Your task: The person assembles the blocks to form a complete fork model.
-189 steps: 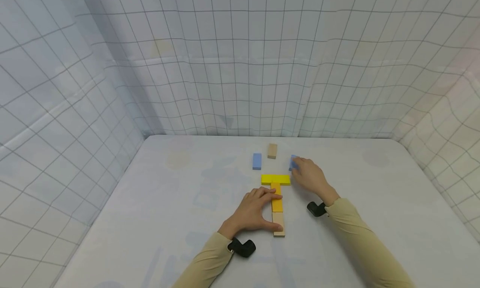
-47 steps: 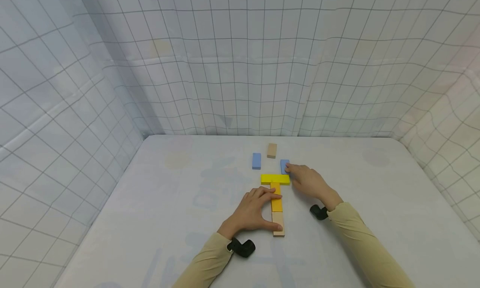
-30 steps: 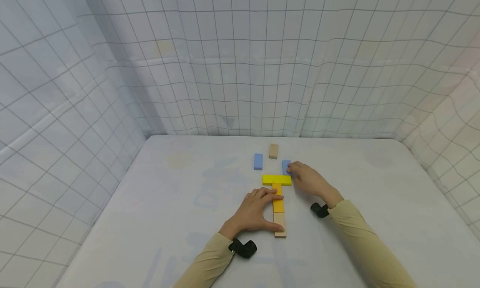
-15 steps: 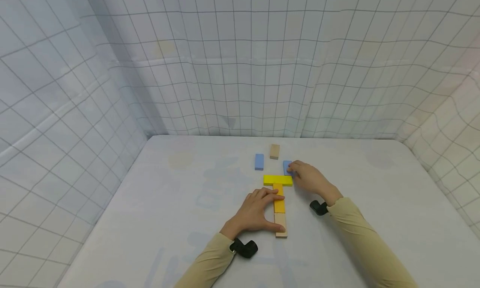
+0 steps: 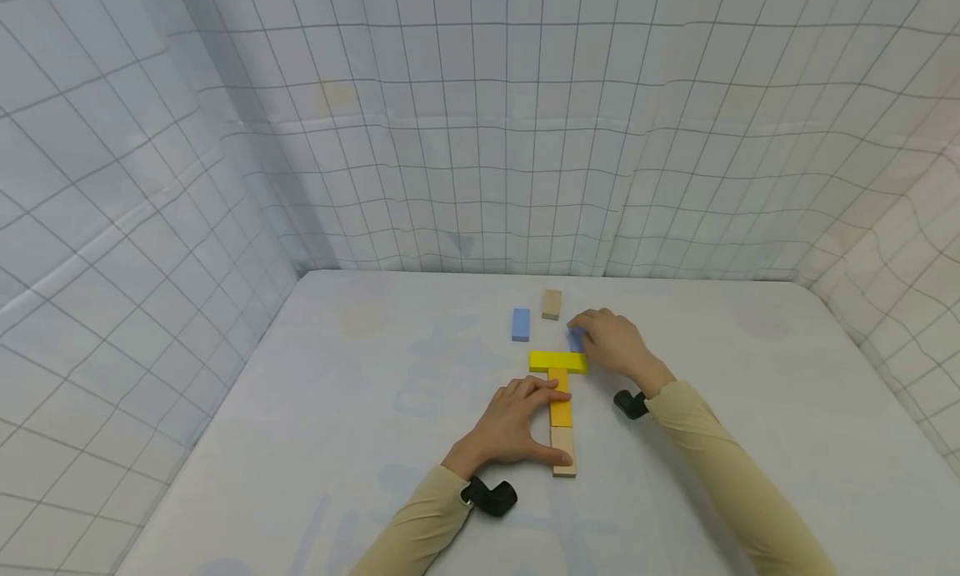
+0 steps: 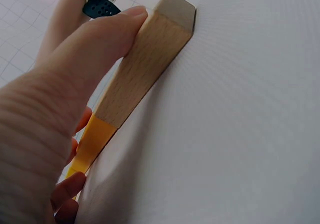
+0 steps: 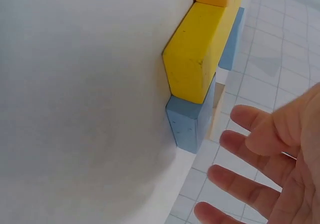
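An orange block (image 5: pixel 560 413) and a plain wooden block (image 5: pixel 562 443) lie end to end, with a yellow block (image 5: pixel 558 362) across their far end. My left hand (image 5: pixel 508 423) rests along them, thumb on the wooden block and fingers reaching over the orange one; the left wrist view shows the thumb at the wood's edge. A blue block (image 5: pixel 575 341) stands behind the yellow block's right end, its end against it in the right wrist view. Above that blue block is my right hand (image 5: pixel 615 344); its fingers (image 7: pixel 247 184) are spread and apart from it.
Farther back on the white table (image 5: pixel 337 409) lie a second blue block (image 5: pixel 521 324), left, and another plain wooden block (image 5: pixel 552 303). White grid-patterned curtains (image 5: pixel 525 126) enclose the back and sides. A black wrist camera (image 5: pixel 491 498) sits on the left wrist.
The right-hand blue block has slid left and nearer, up to the yellow block. My right hand has just shifted off it, slightly up and left. My left hand has stayed in place.
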`<act>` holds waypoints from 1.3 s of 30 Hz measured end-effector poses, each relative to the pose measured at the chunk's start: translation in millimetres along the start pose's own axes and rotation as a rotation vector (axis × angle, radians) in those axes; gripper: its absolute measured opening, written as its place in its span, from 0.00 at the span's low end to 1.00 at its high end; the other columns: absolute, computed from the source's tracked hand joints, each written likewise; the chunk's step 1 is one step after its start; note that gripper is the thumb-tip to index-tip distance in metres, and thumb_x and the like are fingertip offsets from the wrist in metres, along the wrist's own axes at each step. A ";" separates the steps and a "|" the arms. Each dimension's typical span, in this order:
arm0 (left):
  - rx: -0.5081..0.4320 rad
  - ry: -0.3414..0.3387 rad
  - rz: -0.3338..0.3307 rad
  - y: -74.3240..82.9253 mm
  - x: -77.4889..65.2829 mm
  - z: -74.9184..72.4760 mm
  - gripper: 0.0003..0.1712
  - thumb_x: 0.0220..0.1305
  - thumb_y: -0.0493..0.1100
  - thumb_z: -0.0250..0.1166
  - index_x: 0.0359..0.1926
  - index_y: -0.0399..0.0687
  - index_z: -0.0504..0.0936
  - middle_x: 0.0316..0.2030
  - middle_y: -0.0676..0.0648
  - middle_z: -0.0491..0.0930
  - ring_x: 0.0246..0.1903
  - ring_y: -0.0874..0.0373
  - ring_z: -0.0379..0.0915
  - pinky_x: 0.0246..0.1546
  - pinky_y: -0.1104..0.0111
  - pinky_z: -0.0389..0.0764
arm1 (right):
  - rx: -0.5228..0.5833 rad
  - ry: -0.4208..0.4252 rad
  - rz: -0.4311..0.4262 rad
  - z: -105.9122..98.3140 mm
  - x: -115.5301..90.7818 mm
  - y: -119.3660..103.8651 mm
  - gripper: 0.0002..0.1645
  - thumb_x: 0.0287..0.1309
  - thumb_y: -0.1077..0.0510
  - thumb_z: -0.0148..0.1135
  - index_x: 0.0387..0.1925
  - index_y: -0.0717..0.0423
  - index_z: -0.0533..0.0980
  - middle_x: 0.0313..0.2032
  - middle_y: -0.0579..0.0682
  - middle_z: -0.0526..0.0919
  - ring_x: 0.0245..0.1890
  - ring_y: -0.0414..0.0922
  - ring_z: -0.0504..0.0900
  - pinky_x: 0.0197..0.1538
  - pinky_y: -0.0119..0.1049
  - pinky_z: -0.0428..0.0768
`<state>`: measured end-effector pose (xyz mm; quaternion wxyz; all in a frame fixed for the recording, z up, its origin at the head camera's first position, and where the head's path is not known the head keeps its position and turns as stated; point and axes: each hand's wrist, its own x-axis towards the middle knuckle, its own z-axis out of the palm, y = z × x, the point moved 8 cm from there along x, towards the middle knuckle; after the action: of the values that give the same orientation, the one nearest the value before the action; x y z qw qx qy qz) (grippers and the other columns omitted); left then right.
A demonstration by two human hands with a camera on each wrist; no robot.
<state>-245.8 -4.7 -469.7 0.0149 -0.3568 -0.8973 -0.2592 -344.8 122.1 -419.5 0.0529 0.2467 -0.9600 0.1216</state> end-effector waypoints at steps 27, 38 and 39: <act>-0.007 0.005 0.023 1.1 -0.2 0.4 0.47 0.43 0.73 0.68 0.65 0.64 0.70 0.64 0.56 0.62 0.59 0.57 0.58 0.53 0.61 0.64 | 0.004 -0.242 0.097 30.4 34.6 -0.2 0.28 0.69 0.60 0.40 0.69 0.59 0.61 0.68 0.56 0.60 0.67 0.59 0.55 0.60 0.63 0.57; 0.012 -0.007 0.011 -0.9 0.0 0.6 0.47 0.44 0.74 0.66 0.65 0.65 0.69 0.65 0.57 0.62 0.58 0.58 0.59 0.52 0.62 0.64 | 0.037 -0.231 0.047 26.9 27.7 -2.0 0.28 0.64 0.66 0.43 0.66 0.60 0.66 0.67 0.56 0.63 0.67 0.59 0.57 0.59 0.63 0.59; 0.012 -0.006 0.013 -0.9 -0.1 0.8 0.47 0.44 0.74 0.66 0.65 0.64 0.69 0.65 0.57 0.62 0.58 0.58 0.59 0.52 0.62 0.64 | 0.040 -0.231 0.046 27.1 27.0 -1.9 0.28 0.64 0.66 0.43 0.66 0.60 0.66 0.67 0.56 0.63 0.67 0.59 0.57 0.59 0.63 0.59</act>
<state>-246.2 -4.9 -470.9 0.0160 -0.3632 -0.8967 -0.2527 -368.6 101.0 -440.8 -0.0656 0.2378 -0.9625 0.1129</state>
